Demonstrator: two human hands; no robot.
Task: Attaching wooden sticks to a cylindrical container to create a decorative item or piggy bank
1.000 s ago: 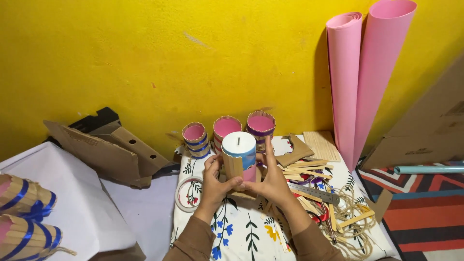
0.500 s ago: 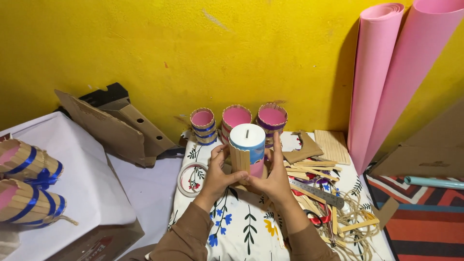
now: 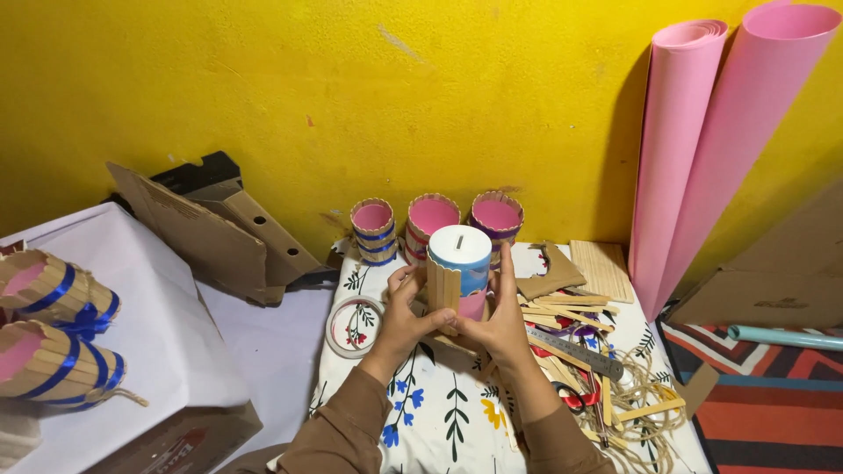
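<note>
Both my hands hold an upright cylinder can (image 3: 463, 263) with a white slotted top, a blue band and a pink lower part. My left hand (image 3: 406, 316) grips its left side, thumb pressing flat wooden sticks (image 3: 443, 286) against the can's front. My right hand (image 3: 500, 320) wraps the right side, fingers raised along the can. Behind the can stand three stick-clad pink cups (image 3: 434, 221) against the yellow wall.
A tape roll (image 3: 353, 326) lies left of my hands on the floral cloth (image 3: 439, 412). Loose sticks, a metal ruler (image 3: 575, 354), twine (image 3: 641, 395) and scissors lie to the right. Two pink paper rolls (image 3: 702, 149) lean at the wall. Cardboard pieces (image 3: 206, 233) and finished ribboned cups (image 3: 53, 333) are left.
The camera view has shifted right and closer. My hands keep the can in the same grip, turned slightly, with the sticks now showing on its front.
</note>
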